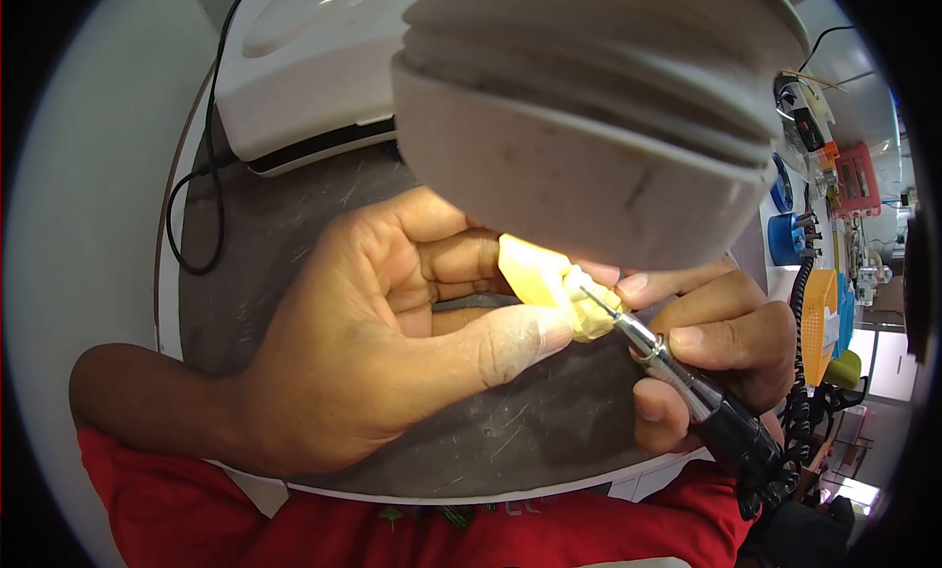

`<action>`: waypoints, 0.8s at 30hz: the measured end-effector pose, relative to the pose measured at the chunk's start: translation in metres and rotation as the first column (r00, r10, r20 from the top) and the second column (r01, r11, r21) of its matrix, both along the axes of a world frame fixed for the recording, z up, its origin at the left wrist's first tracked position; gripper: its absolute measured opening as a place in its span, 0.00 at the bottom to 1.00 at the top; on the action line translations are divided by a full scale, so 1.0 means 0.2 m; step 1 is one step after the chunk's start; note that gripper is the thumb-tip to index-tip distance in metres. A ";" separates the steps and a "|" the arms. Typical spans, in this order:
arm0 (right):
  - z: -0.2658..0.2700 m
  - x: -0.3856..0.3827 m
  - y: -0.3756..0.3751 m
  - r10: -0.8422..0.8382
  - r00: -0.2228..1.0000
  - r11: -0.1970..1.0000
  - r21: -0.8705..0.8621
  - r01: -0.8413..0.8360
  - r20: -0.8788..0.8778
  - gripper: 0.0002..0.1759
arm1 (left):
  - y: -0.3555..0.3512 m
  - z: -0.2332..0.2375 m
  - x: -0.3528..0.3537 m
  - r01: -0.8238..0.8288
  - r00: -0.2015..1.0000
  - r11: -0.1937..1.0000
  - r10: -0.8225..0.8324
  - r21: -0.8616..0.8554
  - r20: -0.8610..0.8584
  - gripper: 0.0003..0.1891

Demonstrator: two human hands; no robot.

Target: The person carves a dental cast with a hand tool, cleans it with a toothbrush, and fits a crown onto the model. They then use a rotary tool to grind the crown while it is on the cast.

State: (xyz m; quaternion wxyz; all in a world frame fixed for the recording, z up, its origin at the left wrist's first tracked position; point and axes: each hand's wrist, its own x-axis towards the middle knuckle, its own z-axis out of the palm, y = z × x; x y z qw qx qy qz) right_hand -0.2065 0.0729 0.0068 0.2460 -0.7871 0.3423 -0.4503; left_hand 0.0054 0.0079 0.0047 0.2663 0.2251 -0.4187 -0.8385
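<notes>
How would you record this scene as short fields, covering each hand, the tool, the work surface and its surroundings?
Left hand: holds a yellow piece between thumb and fingers
Right hand: grips a black-and-silver handpiece
Tool tip: thin, directed at the pale part of the piece
Surface: dark, scratched tabletop with a light edge
Above the hands: large white housing, cut off by the frame
Upper left: white case, black cable beside it
Right side: orange basket

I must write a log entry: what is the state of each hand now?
Left hand: closed on the yellow piece.
Right hand: holding the rotary tool.
</notes>
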 end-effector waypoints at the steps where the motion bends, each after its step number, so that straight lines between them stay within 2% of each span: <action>1: 0.00 0.00 0.00 -0.005 1.000 1.000 0.002 0.005 -0.007 0.20 | 0.00 0.00 0.00 -0.002 1.000 1.000 0.002 0.002 0.000 0.20; 4: 0.05 -0.01 0.02 -0.038 0.996 0.997 0.069 0.044 -0.085 0.20 | 0.00 -0.01 0.00 -0.001 1.000 1.000 0.001 -0.016 -0.013 0.20; 7: 0.02 -0.01 0.01 -0.023 1.000 0.997 0.076 0.025 -0.017 0.19 | 0.00 -0.01 0.00 -0.002 1.000 0.999 0.001 -0.037 -0.031 0.20; 11: 0.03 0.00 0.02 -0.043 0.999 0.996 0.081 0.044 -0.017 0.19 | 0.00 -0.02 -0.01 -0.013 0.999 0.998 0.010 -0.058 -0.050 0.20; 14: 0.03 0.00 0.01 0.011 0.999 0.996 0.091 -0.007 -0.037 0.20 | 0.00 -0.03 -0.01 -0.022 0.999 0.998 0.020 -0.055 -0.041 0.20; 16: 0.02 0.01 0.01 -0.030 0.998 0.999 0.022 0.032 -0.056 0.21 | 0.00 -0.04 -0.01 -0.016 0.998 0.995 0.010 -0.095 -0.063 0.20; 19: 0.03 -0.03 -0.01 -0.073 0.992 0.995 -0.076 0.066 -0.100 0.20 | 0.00 -0.02 0.00 -0.007 1.000 0.998 0.005 -0.067 -0.030 0.19; 20: 0.02 -0.01 0.00 -0.160 0.986 0.984 -0.090 0.155 -0.049 0.21 | 0.00 -0.02 -0.01 -0.004 1.000 0.997 0.002 -0.071 -0.030 0.19; 21: 0.01 -0.02 -0.01 -0.163 0.985 0.983 -0.094 0.158 -0.048 0.21 | 0.00 -0.03 -0.01 -0.028 0.999 0.997 0.026 -0.068 -0.029 0.19; 24: 0.00 -0.07 -0.05 -0.173 0.965 0.979 -0.138 0.148 -0.197 0.23 | 0.01 -0.04 -0.01 -0.076 0.997 0.993 0.073 -0.085 -0.033 0.19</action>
